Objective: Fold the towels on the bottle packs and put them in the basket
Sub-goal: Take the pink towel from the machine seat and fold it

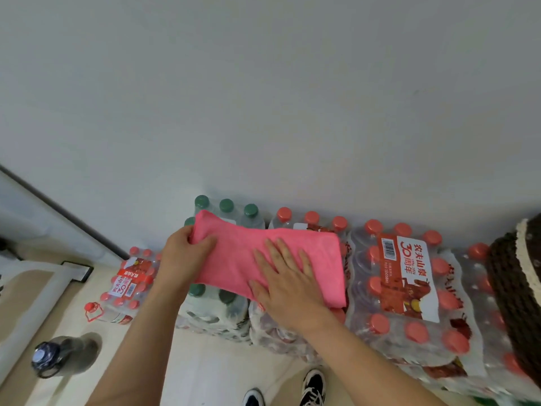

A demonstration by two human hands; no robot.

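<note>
The pink towel (243,238), folded and fuzzy, lies across the bottle packs (409,288). The left hand (181,256) pinches its 9 o'clock edge. The right hand (289,288) presses it flat, fingers straight. The basket (509,282) is at 3 o'clock.

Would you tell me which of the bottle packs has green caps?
The pack under the left end of the pink towel, beneath the left hand; the other packs have red caps.
</note>
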